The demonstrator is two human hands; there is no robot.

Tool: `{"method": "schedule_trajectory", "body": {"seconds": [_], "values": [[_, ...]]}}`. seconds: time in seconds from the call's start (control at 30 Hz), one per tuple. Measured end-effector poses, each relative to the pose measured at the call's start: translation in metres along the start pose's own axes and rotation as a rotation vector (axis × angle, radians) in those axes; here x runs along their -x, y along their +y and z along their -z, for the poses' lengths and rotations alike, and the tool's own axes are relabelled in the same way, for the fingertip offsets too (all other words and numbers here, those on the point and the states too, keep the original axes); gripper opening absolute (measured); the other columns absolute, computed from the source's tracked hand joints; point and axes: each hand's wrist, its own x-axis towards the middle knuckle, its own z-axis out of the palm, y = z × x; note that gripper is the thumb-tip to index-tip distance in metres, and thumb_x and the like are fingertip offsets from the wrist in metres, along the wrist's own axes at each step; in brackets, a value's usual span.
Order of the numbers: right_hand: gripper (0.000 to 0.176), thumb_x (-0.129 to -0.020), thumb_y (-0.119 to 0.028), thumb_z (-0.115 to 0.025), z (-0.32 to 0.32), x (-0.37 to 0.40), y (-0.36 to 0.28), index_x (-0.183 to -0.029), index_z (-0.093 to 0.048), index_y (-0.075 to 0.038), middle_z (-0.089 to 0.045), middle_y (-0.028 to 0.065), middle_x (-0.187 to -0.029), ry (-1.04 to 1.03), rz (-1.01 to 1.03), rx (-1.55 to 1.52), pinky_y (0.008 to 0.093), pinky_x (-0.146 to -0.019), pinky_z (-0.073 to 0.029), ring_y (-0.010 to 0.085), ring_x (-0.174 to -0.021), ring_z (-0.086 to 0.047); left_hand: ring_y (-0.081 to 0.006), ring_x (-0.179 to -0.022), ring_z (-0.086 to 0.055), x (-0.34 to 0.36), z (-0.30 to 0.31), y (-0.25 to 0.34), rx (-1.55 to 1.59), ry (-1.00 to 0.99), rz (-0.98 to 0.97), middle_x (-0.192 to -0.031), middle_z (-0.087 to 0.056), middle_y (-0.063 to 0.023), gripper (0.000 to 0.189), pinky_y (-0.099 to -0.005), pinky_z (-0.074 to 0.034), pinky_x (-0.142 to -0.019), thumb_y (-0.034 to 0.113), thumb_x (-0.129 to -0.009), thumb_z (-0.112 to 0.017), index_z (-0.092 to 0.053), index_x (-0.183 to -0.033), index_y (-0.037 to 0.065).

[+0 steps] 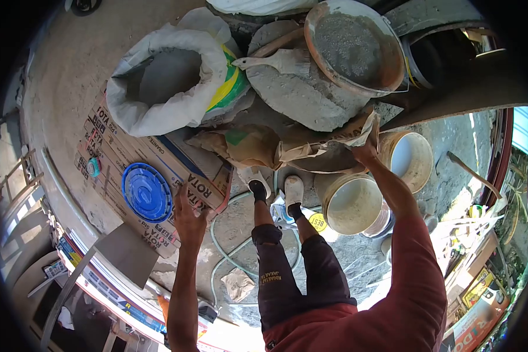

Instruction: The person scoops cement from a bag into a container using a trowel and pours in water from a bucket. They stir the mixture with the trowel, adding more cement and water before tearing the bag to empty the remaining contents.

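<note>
My right hand (366, 151) grips the torn edge of a brown paper sack (258, 145), which hangs across the middle of the view with its opening crumpled. My left hand (189, 216) is held out over the cardboard boxes (123, 141), fingers spread and holding nothing. Right beside its fingers lies a round blue lid (147, 192). Beyond the sack, a brush (278, 61) rests near a wide bowl (353, 50) with grey powdery material in it. A white woven sack (152, 120) with a rolled rim, grey inside, stands at the upper left.
Two whitish buckets (353, 205) (419, 167) stand right of my feet. A hose (217, 249) loops over the floor around my legs. At the right, a curved board (469, 105) juts in. A small teal roll (94, 167) sits on the boxes.
</note>
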Motion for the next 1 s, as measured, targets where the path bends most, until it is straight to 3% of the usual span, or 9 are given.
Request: {"method": "schedule_trajectory", "body": {"seconds": [0.07, 0.1, 0.13, 0.2, 0.23, 0.3, 0.47, 0.67, 1.0], "values": [[0.038, -0.083, -0.013, -0.051, -0.029, 0.002, 0.01, -0.12, -0.054, -0.007, -0.059, 0.0188, -0.112, 0.329, 0.17, 0.035, 0.0391, -0.09, -0.047, 0.0353, -0.105, -0.056, -0.0377, -0.12, -0.043, 0.004, -0.004, -0.005, 0.022, 0.011, 0.033, -0.13, -0.042, -0.0185, 0.09, -0.0442, -0.04, -0.097, 0.001, -0.057, -0.079, -0.033, -0.134, 0.01], [0.044, -0.083, -0.013, -0.051, -0.031, 0.001, 0.018, -0.126, -0.049, -0.012, -0.058, 0.0192, -0.115, 0.133, 0.191, 0.109, 0.0398, -0.086, -0.049, 0.0367, -0.103, -0.057, -0.0377, -0.12, -0.043, 0.001, -0.004, -0.003, 0.023, 0.016, 0.035, -0.13, -0.042, -0.0185, 0.09, -0.0442, -0.04, -0.097, 0.001, -0.057, -0.079, -0.033, -0.134, 0.01], [0.044, -0.083, -0.013, -0.051, -0.036, 0.001, 0.024, -0.126, -0.049, -0.012, -0.058, 0.0192, -0.115, 0.13, 0.194, 0.105, 0.0398, -0.086, -0.049, 0.0367, -0.103, -0.057, -0.0381, -0.12, -0.043, 0.001, -0.002, 0.0, 0.025, 0.003, 0.05, -0.13, -0.042, -0.0188, 0.09, -0.0443, -0.04, -0.097, 0.001, -0.057, -0.079, -0.033, -0.134, 0.01], [0.047, -0.082, -0.01, -0.051, -0.032, 0.003, 0.033, -0.129, -0.046, -0.015, -0.057, 0.0193, -0.116, -0.238, 0.027, -0.118, 0.0415, -0.087, -0.048, 0.0387, -0.103, -0.057, -0.0385, -0.12, -0.043, 0.002, -0.001, 0.0, 0.027, -0.016, 0.065, -0.13, -0.042, -0.0192, 0.091, -0.0444, -0.04, -0.097, 0.001, -0.057, -0.079, -0.033, -0.135, 0.01], [0.047, -0.082, -0.01, -0.051, -0.017, 0.0, 0.017, -0.129, -0.046, -0.015, -0.057, 0.0193, -0.116, -0.236, 0.023, -0.117, 0.0415, -0.087, -0.048, 0.0387, -0.103, -0.057, -0.0388, -0.12, -0.042, 0.002, -0.002, -0.001, 0.052, -0.002, 0.06, -0.13, -0.042, -0.0196, 0.091, -0.0447, -0.039, -0.097, 0.001, -0.057, -0.079, -0.033, -0.135, 0.011], [0.041, -0.081, -0.011, -0.051, 0.019, -0.007, -0.043, -0.122, -0.05, -0.012, -0.06, 0.0197, -0.111, -0.602, -0.201, 0.015, 0.0436, -0.086, -0.048, 0.0393, -0.101, -0.058, -0.0392, -0.121, -0.042, 0.005, -0.004, 0.001, 0.075, 0.012, 0.051, -0.131, -0.041, -0.02, 0.091, -0.0449, -0.039, -0.098, 0.001, -0.057, -0.079, -0.033, -0.135, 0.011], [0.042, -0.077, -0.018, -0.056, -0.067, -0.023, -0.026, -0.118, -0.052, -0.019, -0.061, 0.0191, -0.106, -0.438, -0.216, -0.112, 0.0425, -0.081, -0.049, 0.0351, -0.096, -0.061, -0.0391, -0.122, -0.041, 0.003, -0.002, -0.004, -0.008, -0.006, 0.022, -0.13, -0.041, -0.0207, 0.09, -0.0446, -0.041, -0.096, 0.001, -0.057, -0.08, -0.034, -0.134, 0.01], [0.048, -0.076, -0.034, -0.058, -0.041, -0.007, -0.02, -0.123, -0.052, -0.028, -0.062, 0.0155, -0.109, -0.493, -0.228, -0.13, 0.0421, -0.086, -0.047, 0.0335, -0.098, -0.061, -0.0378, -0.116, -0.045, 0.001, -0.003, -0.002, 0.009, -0.002, 0.012, -0.128, -0.042, -0.0195, 0.09, -0.0419, -0.048, -0.09, -0.001, -0.058, -0.079, -0.033, -0.134, 0.009], [0.057, -0.069, -0.033, -0.059, 0.042, 0.0, -0.039, -0.126, -0.053, -0.031, -0.064, 0.0115, -0.106, -0.552, -0.333, -0.09, 0.0372, -0.085, -0.049, 0.0282, -0.095, -0.062, -0.0374, -0.118, -0.043, 0.002, -0.001, 0.002, -0.031, 0.013, -0.007, -0.129, -0.043, -0.019, 0.091, -0.0429, -0.046, -0.092, 0.0, -0.057, -0.08, -0.033, -0.134, 0.009]]}}
